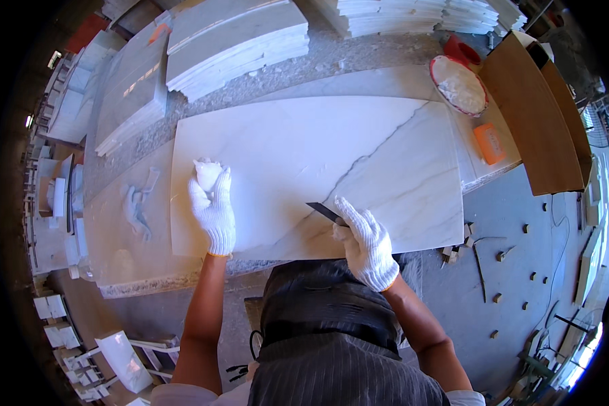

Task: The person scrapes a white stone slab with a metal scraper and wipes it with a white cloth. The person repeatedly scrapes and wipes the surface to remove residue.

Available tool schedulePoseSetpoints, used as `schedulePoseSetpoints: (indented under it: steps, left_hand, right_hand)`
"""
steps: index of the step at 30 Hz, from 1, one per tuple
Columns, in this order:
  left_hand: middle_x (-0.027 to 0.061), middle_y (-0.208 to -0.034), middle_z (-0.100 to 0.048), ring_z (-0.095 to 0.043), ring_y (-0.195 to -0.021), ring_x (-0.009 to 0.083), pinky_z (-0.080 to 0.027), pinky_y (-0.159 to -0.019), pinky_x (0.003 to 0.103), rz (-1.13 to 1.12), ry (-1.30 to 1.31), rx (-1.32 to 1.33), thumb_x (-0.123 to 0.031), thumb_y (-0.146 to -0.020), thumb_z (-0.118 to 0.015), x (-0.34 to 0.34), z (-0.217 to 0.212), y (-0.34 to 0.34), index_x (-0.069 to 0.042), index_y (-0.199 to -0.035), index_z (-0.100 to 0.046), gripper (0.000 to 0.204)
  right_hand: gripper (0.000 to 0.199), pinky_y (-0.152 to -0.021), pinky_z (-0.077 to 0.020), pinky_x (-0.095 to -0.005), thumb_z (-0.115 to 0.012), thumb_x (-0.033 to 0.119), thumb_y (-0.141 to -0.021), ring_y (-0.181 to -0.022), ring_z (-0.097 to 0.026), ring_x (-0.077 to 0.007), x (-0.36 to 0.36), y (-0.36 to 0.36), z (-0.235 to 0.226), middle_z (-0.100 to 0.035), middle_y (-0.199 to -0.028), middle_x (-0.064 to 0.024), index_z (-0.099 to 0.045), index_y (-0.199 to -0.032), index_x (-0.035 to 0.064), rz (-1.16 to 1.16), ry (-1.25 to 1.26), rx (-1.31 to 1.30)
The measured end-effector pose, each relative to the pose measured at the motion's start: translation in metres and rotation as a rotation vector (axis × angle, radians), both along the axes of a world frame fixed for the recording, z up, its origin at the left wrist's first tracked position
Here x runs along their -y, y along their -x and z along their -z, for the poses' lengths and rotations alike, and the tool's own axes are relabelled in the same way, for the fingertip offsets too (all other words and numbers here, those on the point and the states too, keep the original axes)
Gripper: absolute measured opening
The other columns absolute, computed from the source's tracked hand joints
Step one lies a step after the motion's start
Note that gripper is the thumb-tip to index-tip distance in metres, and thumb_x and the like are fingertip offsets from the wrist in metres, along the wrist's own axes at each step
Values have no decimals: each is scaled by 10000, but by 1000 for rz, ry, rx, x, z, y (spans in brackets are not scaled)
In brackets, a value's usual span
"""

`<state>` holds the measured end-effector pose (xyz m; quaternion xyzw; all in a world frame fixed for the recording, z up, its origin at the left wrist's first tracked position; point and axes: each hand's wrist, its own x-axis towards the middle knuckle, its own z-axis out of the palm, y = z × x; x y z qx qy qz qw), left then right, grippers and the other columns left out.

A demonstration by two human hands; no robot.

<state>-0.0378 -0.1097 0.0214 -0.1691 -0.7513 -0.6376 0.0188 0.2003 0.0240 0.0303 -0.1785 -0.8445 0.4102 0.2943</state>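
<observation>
A large white marble slab with grey veins lies flat in front of me. My left hand, in a white knit glove, is over the slab's left part, closed around a crumpled white wad; whether it is cloth or paper I cannot make out. Near the slab's front edge, my gloved right hand grips a dark flat scraper blade. Its slanted tip points left and away from me, by a grey vein. The blade's held end is hidden in the glove.
Stacked marble slabs stand behind. At the far right are a red-rimmed bowl of white material, an orange box and a tall cardboard box. Whitish smears mark the surface at left. Small blocks dot the floor.
</observation>
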Motion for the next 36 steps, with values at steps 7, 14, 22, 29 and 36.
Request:
schedulePoseSetpoints:
  steps: [7,14,22,29,36]
  left_hand:
    - [138,-1193,-590,-607,-1055,202,-526,-965,367,-2,-220,79,-37,-979,-569,61,4,7,36,-1262,-482,305]
    - [155,-1213,-552,-586,-1096,232,-537,-959,400,-33,-119,-57,-105,-1028,-486,96,0,1,37,-1240,-474,256]
    - [151,-1184,-548,-586,-1065,233,-537,-957,408,-56,-91,-107,-84,-1030,-463,96,6,-1,38,-1234,-476,239]
    - [146,-1186,-545,-591,-1106,246,-531,-965,412,-78,-45,-124,-59,-1024,-463,97,9,-1,44,-1233,-479,233]
    - [140,-1171,-583,-593,-1115,236,-506,-979,377,-143,-7,-125,-67,-1025,-468,96,11,-4,46,-1212,-502,221]
  right_hand:
    - [357,-635,-503,-385,-704,7,-811,-693,-598,-297,21,-24,2,-682,-909,-106,-669,-1157,89,-40,31,-14]
    - [449,-750,-532,-406,-682,-24,-737,-910,-658,-313,30,-27,-1,-678,-1080,-79,-647,-1159,125,-282,-16,-37]
    - [459,-746,-535,-397,-720,-5,-703,-941,-655,-282,38,-8,-12,-661,-1073,-52,-651,-1130,148,-384,-39,-72]
    - [504,-662,-542,-367,-737,-12,-683,-815,-663,-246,48,-3,-10,-652,-997,-39,-692,-1156,157,-427,111,-31]
    - [487,-707,-551,-288,-603,-96,-848,-775,-658,-169,-3,-16,-38,-681,-966,-96,-638,-1301,81,-198,284,234]
